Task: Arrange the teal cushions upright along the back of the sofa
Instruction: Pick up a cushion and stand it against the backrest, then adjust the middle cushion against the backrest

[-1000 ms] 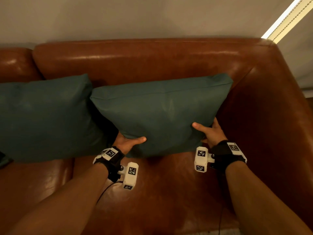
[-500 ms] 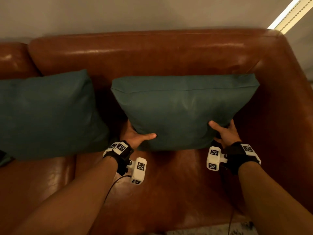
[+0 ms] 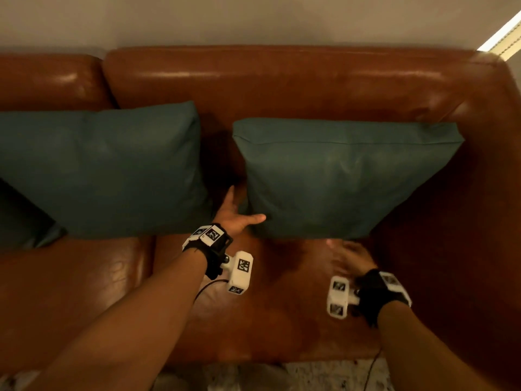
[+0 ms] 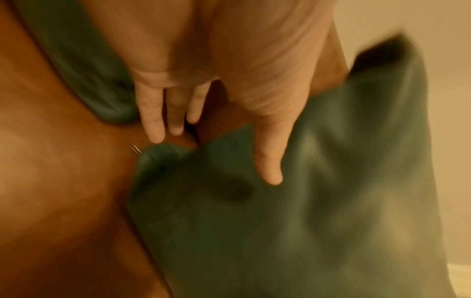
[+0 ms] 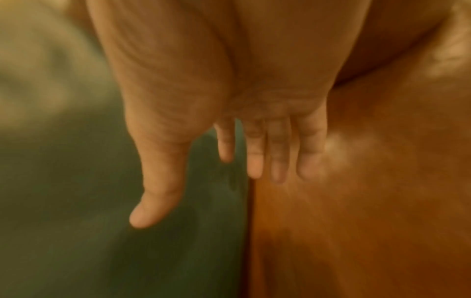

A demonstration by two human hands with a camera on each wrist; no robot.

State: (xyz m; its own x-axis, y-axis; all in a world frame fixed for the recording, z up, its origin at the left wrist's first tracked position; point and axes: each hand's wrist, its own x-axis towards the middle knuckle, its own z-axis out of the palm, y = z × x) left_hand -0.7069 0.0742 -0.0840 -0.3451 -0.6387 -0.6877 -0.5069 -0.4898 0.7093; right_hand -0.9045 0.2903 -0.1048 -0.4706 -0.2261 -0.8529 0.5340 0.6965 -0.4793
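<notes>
Two teal cushions stand upright against the brown leather sofa back (image 3: 282, 80). The left cushion (image 3: 107, 170) leans there untouched. The right cushion (image 3: 338, 179) stands near the sofa's right arm. My left hand (image 3: 236, 215) is at its lower left corner, fingers straight beside the corner and thumb (image 4: 270, 171) lying on the cushion's front (image 4: 305, 221). My right hand (image 3: 348, 256), blurred, hovers over the seat just below the cushion's bottom edge. Its straight fingers (image 5: 254, 161) are spread and apart from the cushion (image 5: 76, 201), holding nothing.
The sofa's right arm (image 3: 479, 221) rises close beside the right cushion. Part of another teal cushion (image 3: 22, 221) shows at the far left edge. The seat (image 3: 282, 306) in front of the cushions is bare leather. Pale patterned floor (image 3: 282, 373) lies below the seat's front.
The right cushion has shifted right, away from the left one, and now stands against the back. My right hand has let go and drawn back; my left hand's grip has loosened.
</notes>
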